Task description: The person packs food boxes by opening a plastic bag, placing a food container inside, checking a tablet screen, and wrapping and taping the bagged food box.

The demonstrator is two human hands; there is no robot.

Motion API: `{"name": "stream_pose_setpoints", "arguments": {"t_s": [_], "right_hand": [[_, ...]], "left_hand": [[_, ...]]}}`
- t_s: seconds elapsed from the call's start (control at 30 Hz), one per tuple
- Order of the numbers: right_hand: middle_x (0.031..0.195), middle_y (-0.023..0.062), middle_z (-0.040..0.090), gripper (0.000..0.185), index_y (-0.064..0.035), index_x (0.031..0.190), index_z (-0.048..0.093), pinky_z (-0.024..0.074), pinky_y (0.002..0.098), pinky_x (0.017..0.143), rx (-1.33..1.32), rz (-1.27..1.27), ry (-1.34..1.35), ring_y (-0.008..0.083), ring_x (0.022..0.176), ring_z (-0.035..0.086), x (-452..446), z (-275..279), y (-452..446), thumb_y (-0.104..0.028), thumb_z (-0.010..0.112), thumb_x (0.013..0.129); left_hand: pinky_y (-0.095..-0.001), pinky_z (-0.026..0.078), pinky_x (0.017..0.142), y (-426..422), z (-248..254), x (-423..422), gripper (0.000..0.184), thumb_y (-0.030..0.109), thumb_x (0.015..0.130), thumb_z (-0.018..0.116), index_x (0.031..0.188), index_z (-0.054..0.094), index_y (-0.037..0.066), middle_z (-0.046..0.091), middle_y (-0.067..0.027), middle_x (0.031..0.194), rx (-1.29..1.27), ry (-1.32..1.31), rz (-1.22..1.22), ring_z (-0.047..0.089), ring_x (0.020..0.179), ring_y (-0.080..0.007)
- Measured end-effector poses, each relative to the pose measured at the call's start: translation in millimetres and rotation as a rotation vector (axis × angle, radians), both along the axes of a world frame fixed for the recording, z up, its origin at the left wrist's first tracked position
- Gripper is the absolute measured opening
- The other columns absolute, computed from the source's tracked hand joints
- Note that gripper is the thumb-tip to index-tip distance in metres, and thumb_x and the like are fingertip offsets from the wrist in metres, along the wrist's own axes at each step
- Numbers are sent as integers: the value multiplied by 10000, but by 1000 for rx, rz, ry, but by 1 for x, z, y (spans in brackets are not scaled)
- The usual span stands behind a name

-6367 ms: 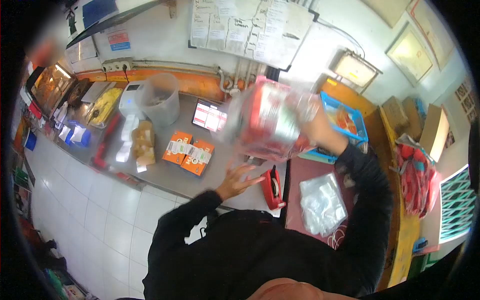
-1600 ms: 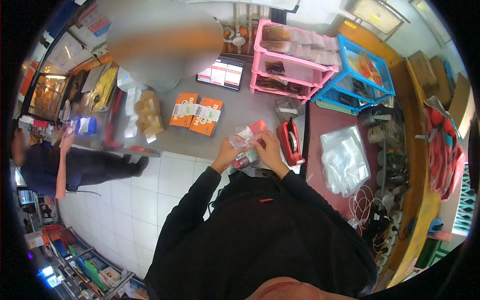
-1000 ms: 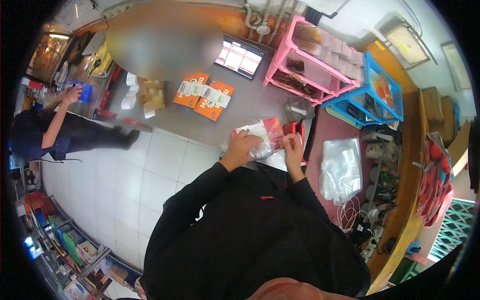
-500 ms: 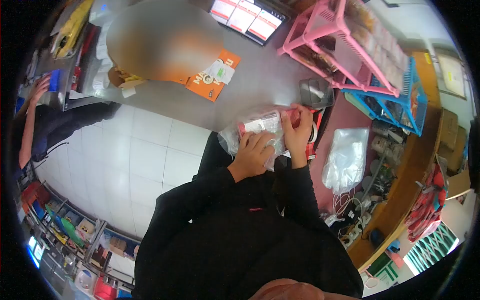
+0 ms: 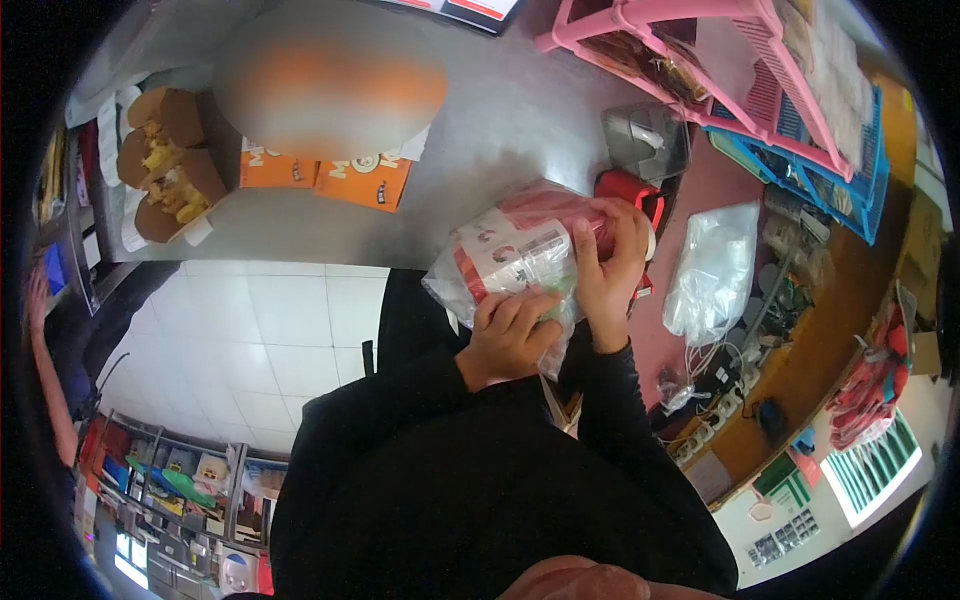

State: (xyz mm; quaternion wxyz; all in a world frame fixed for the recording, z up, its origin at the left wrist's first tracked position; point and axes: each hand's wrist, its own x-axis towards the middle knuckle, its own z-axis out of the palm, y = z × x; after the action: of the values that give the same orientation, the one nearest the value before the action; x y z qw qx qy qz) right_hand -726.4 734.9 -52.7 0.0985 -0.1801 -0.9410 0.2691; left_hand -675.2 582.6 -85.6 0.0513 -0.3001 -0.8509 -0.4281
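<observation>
A clear plastic bag (image 5: 480, 235) with a red-and-white printed package inside lies tilted at the front edge of the metal counter, close to my body. My left hand (image 5: 508, 335) presses on the bag's near side, its fingers bent and gathering the plastic. On the right side of the bag, my right hand (image 5: 610, 270) grips it between thumb and fingers. What the package holds cannot be made out. Just beyond my right hand is a red object (image 5: 630, 190), partly hidden by the hand.
Orange printed boxes (image 5: 362, 182) and opened brown food boxes (image 5: 180, 205) stand on the counter. A grey see-through container (image 5: 640, 145) sits near the pink rack (image 5: 690, 100). Clear plastic bags (image 5: 712, 270) lie right. Another person's arm (image 5: 45, 350) shows far left.
The view has shifted, bringing the opened food boxes into fuller sight. The bag looks flatter, with more of its printed label showing. Both hands stay on it.
</observation>
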Motion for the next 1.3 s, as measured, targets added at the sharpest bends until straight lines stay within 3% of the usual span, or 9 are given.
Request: {"name": "stream_pose_setpoints", "arguments": {"t_s": [0.37,0.47,0.5,0.53,0.63,0.73,0.93,1.03,1.3], "right_hand": [[1259,172,494,854,-9,1298,451,360,422,1013,-205,385,-141,335,1178,464,-1,17,18,-229,832,567],[1225,200,505,934,-14,1342,433,404,428,974,-271,286,-82,362,1146,492,-2,14,12,-259,860,549],[1224,206,505,1012,-17,1379,390,408,436,959,-267,285,-68,372,1131,497,-4,14,10,-253,869,520],[1224,206,505,1012,-17,1379,390,408,436,959,-267,278,-73,372,1131,497,-4,12,9,-253,869,520],[1233,220,499,1038,-6,1404,346,406,443,941,-212,311,-66,397,1106,498,-5,9,6,-218,838,514],[1243,224,502,953,28,1398,336,401,437,950,-221,334,-66,395,1103,504,-2,9,10,-172,767,572],[1200,238,536,793,69,1382,338,393,425,967,-500,277,13,385,1090,521,3,1,20,-61,612,649],[1186,231,545,767,59,1380,351,398,417,961,-320,323,-37,380,1084,522,4,2,22,-65,625,674],[1127,191,579,737,15,1377,384,424,408,916,-294,248,-57,357,1044,537,-5,4,14,-140,702,731]], "left_hand": [[-363,335,868,-11,-3,2,137,259,771,649,732,549,175,617,-3,1098,-4,-44,-59,559,1020,-161],[-381,337,877,-20,-7,-1,219,298,728,715,732,534,174,613,-15,1099,412,-765,-247,557,1039,-173],[-397,313,919,-17,1,-14,263,331,718,731,732,522,172,615,-16,1104,377,-459,-110,551,1058,-186],[-413,289,962,-14,9,-25,308,365,709,747,732,510,170,617,-17,1109,334,-153,25,546,1077,-199],[-440,203,1040,-16,20,-41,342,410,742,717,719,475,169,630,-16,1100,77,-228,-6,515,1134,-218],[-454,143,1071,-16,12,-36,365,426,749,702,700,443,174,644,-6,1087,80,-225,-10,485,1172,-220],[-444,182,1046,-12,6,-33,366,414,736,699,687,424,178,651,19,1005,59,-155,46,489,1153,-214],[-400,226,998,-10,7,-36,372,446,777,647,687,405,179,675,2,876,25,-100,49,502,1139,-219],[-422,219,1013,-11,5,-33,368,427,749,673,668,413,180,666,19,915,18,-117,56,506,1126,-227]]}}
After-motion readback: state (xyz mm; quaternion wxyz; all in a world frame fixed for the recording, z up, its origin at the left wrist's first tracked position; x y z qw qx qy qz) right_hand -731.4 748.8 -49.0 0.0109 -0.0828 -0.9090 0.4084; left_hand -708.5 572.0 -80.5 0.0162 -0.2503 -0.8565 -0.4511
